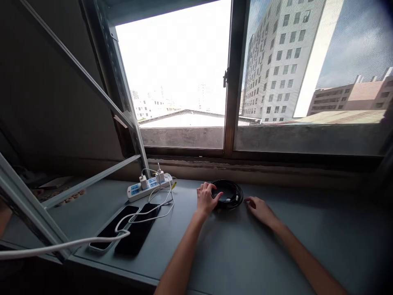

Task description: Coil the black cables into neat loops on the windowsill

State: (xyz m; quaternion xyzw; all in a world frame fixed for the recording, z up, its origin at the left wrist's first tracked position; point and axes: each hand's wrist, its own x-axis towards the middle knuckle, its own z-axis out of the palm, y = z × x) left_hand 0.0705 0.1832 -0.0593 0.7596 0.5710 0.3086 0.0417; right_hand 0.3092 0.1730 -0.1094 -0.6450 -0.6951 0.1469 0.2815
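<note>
A coil of black cable (236, 192) with small white pieces on it lies on the grey tabletop (227, 250), below the window. At the left side of the coil is my left hand (208, 198), thumb and fingers apart, with the fingertips close to the cable; whether they touch it I cannot tell. My right hand (259, 209) rests just to the right of the coil, its fingers curled and a small gap between it and the cable. What may be under those curled fingers is hidden.
A white power strip (151, 187) with two chargers stands at the left back. White cables (166, 214) run over two dark phones (138, 231) (115, 227). A metal frame (92, 178) rises at the left. Behind the table is a window (231, 151).
</note>
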